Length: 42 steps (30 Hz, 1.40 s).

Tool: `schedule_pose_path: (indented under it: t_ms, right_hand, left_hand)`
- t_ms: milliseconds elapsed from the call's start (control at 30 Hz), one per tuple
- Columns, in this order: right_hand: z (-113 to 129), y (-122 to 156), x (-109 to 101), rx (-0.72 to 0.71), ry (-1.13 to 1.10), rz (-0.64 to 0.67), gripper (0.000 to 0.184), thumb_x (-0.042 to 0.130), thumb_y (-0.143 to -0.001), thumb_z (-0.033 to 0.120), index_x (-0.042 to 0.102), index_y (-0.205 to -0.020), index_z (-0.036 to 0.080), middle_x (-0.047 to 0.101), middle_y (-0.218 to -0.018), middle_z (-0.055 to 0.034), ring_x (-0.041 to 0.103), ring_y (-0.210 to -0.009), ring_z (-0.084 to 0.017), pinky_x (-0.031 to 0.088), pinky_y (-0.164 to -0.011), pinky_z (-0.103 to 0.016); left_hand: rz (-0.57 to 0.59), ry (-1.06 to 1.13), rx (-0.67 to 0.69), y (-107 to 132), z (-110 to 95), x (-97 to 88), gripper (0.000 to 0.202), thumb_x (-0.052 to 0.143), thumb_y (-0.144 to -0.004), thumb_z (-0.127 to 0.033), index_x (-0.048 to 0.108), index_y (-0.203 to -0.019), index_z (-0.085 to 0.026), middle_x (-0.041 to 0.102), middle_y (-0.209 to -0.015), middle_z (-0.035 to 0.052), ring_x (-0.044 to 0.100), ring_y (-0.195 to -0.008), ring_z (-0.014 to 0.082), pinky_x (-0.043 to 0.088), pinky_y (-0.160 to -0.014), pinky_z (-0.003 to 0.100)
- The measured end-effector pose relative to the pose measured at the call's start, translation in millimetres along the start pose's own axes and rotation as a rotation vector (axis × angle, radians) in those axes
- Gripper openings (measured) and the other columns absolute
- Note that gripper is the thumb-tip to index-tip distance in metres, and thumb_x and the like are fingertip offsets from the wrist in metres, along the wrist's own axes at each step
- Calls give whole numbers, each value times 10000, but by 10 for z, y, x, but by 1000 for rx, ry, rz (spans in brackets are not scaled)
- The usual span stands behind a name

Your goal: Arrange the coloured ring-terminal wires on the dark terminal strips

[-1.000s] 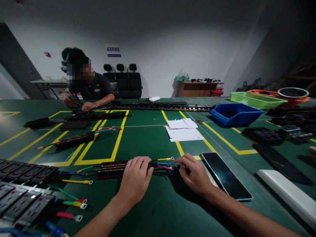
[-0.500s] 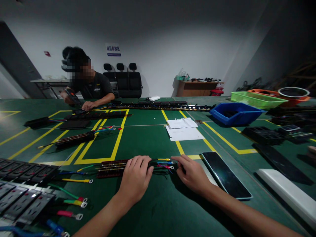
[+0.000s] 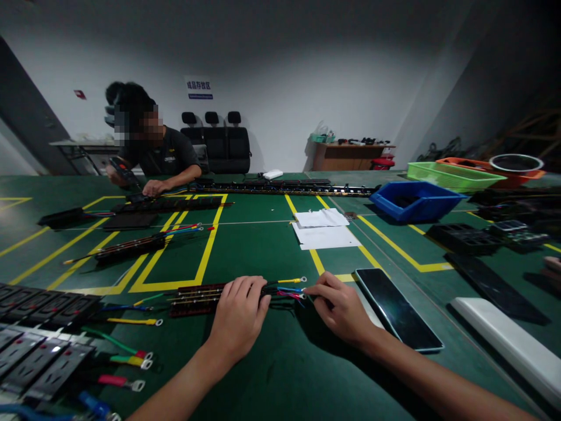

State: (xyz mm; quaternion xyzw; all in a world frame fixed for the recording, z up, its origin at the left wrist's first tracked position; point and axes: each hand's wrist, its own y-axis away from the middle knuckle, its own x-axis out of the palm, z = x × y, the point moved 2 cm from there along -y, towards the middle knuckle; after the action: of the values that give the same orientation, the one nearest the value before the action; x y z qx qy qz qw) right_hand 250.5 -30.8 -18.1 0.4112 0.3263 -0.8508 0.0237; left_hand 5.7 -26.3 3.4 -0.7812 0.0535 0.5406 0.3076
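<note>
My left hand (image 3: 241, 313) is wrapped over the right end of a dark strip with brass bars (image 3: 197, 297), hiding where its wires come out. Yellow, blue and red wires (image 3: 287, 290) reach rightward from under that hand, tipped with ring terminals. At the tip of the blue wire, the curled fingers of my right hand (image 3: 337, 307) pinch a ring terminal (image 3: 303, 290); the fingertips partly cover it. The yellow wire's ring terminal (image 3: 303, 279) shows free just above. Beside my right hand lies a phone (image 3: 398, 310), screen up.
Socket strips (image 3: 48, 362) with lugged wires lie at the near left. Another wired strip (image 3: 131, 248) is beyond them. White papers (image 3: 326, 237), a blue bin (image 3: 416, 202) and a white bar (image 3: 508, 345) are towards the right. Across the table, a co-worker (image 3: 153, 152) holds a power tool.
My right fingertips have shifted slightly down, and the yellow wire's ring terminal now shows clear of them. My left hand stays on the strip. The whole view has shifted slightly.
</note>
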Motion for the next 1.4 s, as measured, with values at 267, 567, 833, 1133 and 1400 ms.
schedule_pose_path:
  t_ms: [267, 567, 833, 1133, 1400]
  right_hand:
    - [-7, -20, 12, 130, 61, 13, 428, 483, -861, 104, 628, -1257, 174, 628, -904, -54, 587, -700, -165, 466, -635, -285]
    - [-26, -11, 9, 120, 33, -6, 339, 481, -848, 93, 656, -1127, 171, 611, -884, -48, 574, -684, -156, 448, -626, -277]
    - [5, -2, 10, 37, 1, 33, 311, 472, -880, 101, 713, -1056, 189, 615, -877, -57, 586, -705, -158, 474, -658, -289]
    - [-18, -15, 18, 122, 61, 21, 369, 489, -861, 108, 684, -1159, 205, 635, -903, -49, 585, -683, -152, 468, -633, -272]
    - [2, -3, 1, 28, 16, 27, 299, 486, -909, 119, 760, -977, 218, 624, -864, -51, 601, -713, -158, 487, -670, -287]
  left_hand:
    - [9, -8, 1, -2, -8, -21, 274, 454, -1037, -286, 621, -1233, -192, 693, -1225, 100, 621, -1152, 282, 488, -990, 516]
    - [16, -1, -6, -5, -4, 0, 267, 469, -1033, -284, 621, -1227, -182, 685, -1235, 104, 611, -1160, 287, 479, -994, 516]
    - [7, -4, -1, 5, -3, -13, 275, 461, -1037, -296, 623, -1234, -193, 690, -1227, 98, 618, -1157, 279, 489, -991, 499]
    - [7, -2, -4, -7, -15, -27, 278, 459, -1035, -297, 628, -1230, -194, 695, -1219, 96, 625, -1149, 280, 495, -989, 501]
    - [-5, -9, -4, 2, -9, -14, 278, 452, -1038, -297, 627, -1230, -196, 694, -1223, 98, 623, -1154, 281, 494, -984, 501]
